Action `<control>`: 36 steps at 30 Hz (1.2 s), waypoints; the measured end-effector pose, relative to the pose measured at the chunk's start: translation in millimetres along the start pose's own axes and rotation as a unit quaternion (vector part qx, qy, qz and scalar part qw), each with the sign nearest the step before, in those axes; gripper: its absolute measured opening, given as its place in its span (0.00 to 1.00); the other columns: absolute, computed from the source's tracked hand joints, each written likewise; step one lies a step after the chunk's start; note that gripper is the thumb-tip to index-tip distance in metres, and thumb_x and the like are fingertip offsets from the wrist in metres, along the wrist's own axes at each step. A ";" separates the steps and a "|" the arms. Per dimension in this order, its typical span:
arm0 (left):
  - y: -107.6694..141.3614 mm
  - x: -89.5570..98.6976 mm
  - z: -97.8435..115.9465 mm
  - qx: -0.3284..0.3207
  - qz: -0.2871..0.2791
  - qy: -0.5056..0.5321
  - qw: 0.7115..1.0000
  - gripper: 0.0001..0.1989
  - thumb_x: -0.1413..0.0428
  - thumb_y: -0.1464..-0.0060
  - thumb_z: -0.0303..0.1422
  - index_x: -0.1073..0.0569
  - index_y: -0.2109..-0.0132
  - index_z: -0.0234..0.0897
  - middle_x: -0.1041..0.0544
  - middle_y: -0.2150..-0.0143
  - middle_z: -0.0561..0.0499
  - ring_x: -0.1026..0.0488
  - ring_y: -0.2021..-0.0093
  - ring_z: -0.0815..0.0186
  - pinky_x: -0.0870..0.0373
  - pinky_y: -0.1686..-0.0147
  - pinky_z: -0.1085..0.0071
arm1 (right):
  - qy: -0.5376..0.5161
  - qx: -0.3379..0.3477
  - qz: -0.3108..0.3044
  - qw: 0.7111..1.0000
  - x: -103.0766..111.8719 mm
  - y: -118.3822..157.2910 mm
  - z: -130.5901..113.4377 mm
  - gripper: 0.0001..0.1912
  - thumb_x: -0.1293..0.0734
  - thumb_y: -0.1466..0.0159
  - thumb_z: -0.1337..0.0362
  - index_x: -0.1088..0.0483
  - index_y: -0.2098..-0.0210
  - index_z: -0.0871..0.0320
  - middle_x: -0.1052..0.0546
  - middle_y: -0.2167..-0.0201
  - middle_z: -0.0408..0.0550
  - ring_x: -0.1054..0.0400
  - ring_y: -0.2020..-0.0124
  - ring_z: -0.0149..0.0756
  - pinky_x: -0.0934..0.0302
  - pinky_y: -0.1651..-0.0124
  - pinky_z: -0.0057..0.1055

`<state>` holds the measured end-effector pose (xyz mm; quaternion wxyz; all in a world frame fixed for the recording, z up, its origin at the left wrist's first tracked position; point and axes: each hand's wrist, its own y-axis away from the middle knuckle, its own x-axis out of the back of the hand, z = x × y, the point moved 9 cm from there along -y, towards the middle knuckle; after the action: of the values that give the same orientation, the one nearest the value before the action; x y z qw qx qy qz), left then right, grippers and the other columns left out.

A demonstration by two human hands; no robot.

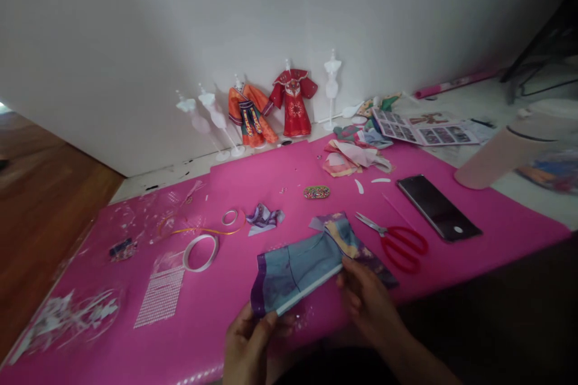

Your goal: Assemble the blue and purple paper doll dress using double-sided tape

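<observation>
A small piece of doll clothing (pixel 298 267) in blue-green cloth, with a purple band at its left end, is stretched between my two hands. Along its near edge runs a narrow white strip (pixel 311 289). My left hand (pixel 253 331) pinches the lower left corner, thumb on top. At the right end of the strip, my right hand (pixel 361 283) grips the edge between thumb and fingers. Purple patterned cloth (pixel 370 258) lies just beyond the right hand. Red-handled scissors (pixel 397 240) rest to the right, blades slightly apart.
Doll dress forms (pixel 332 81) stand along the wall, two wearing an orange robe (pixel 250 111) and a red robe (pixel 294 102). A phone (pixel 438 207) and pink bottle (pixel 501 150) are at right. A tape roll (pixel 201 252), bead sheet (pixel 160 296) and plastic bags (pixel 81 319) lie left.
</observation>
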<state>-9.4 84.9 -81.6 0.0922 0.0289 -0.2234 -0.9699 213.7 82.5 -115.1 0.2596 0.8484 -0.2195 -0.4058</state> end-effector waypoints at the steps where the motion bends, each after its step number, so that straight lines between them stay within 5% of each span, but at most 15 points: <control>1: -0.1 -1.9 2.5 -0.006 -0.005 -0.008 1.000 0.13 0.33 0.60 0.39 0.21 0.67 0.35 0.21 0.77 0.50 0.25 0.75 0.62 0.28 0.69 0.70 | -0.002 -0.003 0.002 1.000 0.3 -0.1 -0.1 0.28 0.19 0.64 0.48 0.35 0.83 0.61 0.29 0.87 0.38 0.51 0.94 0.15 0.59 0.92 0.15; 10: -10.4 -12.1 36.0 -0.081 -0.043 -0.042 0.995 0.13 0.36 0.56 0.35 0.20 0.61 0.37 0.18 0.63 0.49 0.24 0.56 0.54 0.29 0.53 0.64 | -0.034 -0.016 0.005 0.999 3.9 4.3 3.0 0.26 0.20 0.63 0.48 0.33 0.84 0.60 0.27 0.86 0.38 0.49 0.94 0.16 0.57 0.92 0.16; 16: -36.7 -2.9 51.0 -0.081 -0.069 -0.162 0.981 0.11 0.36 0.59 0.39 0.22 0.69 0.36 0.22 0.73 0.51 0.27 0.70 0.60 0.30 0.69 0.69 | -0.034 -0.031 -0.006 0.999 -3.1 6.9 14.3 0.26 0.20 0.61 0.48 0.33 0.84 0.61 0.28 0.87 0.39 0.51 0.94 0.16 0.59 0.92 0.16; 22: -24.9 21.9 71.3 -0.163 0.115 -0.230 0.953 0.20 0.34 0.59 0.47 0.23 0.62 0.38 0.24 0.72 0.51 0.29 0.71 0.62 0.35 0.75 0.72 | -0.001 -0.044 -0.030 0.999 -6.2 6.9 21.6 0.28 0.22 0.58 0.43 0.32 0.84 0.62 0.30 0.89 0.40 0.54 0.94 0.15 0.62 0.92 0.15; 25: -8.7 -25.4 30.2 -0.060 -0.050 -0.112 0.991 0.18 0.36 0.54 0.48 0.25 0.67 0.36 0.28 0.75 0.54 0.35 0.78 0.70 0.39 0.80 0.77 | 0.002 -0.049 -0.037 0.998 -4.3 8.7 22.7 0.28 0.23 0.56 0.43 0.32 0.84 0.62 0.31 0.90 0.39 0.57 0.94 0.14 0.64 0.92 0.15; 28: 20.1 -85.6 -17.9 0.109 -0.221 0.034 0.969 0.25 0.36 0.54 0.51 0.28 0.56 0.39 0.29 0.76 0.58 0.44 0.88 0.76 0.50 0.90 0.79 | 0.002 -0.046 -0.045 0.998 -4.1 14.0 19.7 0.27 0.22 0.56 0.44 0.32 0.85 0.61 0.34 0.91 0.37 0.57 0.94 0.14 0.63 0.92 0.15; 32: 35.2 -119.4 -39.2 0.225 -0.197 0.171 0.939 0.23 0.31 0.60 0.47 0.31 0.66 0.38 0.36 0.81 0.61 0.51 0.89 0.81 0.60 0.90 0.82 | 0.017 -0.043 -0.053 0.998 -4.7 22.1 14.7 0.28 0.22 0.58 0.43 0.34 0.87 0.60 0.44 0.95 0.32 0.57 0.93 0.16 0.60 0.90 0.16; 36: 35.8 -133.6 -38.0 0.268 -0.152 0.243 0.920 0.29 0.28 0.71 0.48 0.38 0.76 0.38 0.40 0.84 0.63 0.54 0.88 0.83 0.62 0.90 0.82 | 0.037 -0.051 -0.052 0.997 0.0 23.4 15.8 0.29 0.23 0.56 0.42 0.34 0.88 0.60 0.46 0.95 0.32 0.58 0.93 0.16 0.61 0.90 0.17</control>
<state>131.3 62.7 -98.0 -0.0163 0.3208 -0.4384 -0.8394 197.2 60.4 -109.1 0.2889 0.8588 -0.1440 -0.3979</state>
